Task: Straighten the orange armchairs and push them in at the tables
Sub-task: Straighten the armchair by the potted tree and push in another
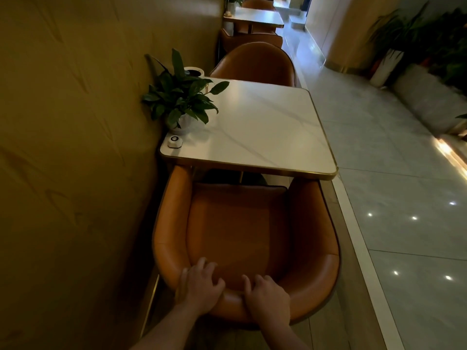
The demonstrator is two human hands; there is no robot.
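Armchair (pixel 235 223) in two grips: left hand (pixel 199 289), right hand (pixel 267 296).

wall (pixel 75 127): ochre, left | floor (pixel 379 162): pale glossy tiles, light spots | potted plants (pixel 388 63): far right

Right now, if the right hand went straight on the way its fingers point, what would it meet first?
The right hand grips the back rim of the armchair. Going on, it would likely meet the seat cushion first, before the table edge, though depth is unclear.
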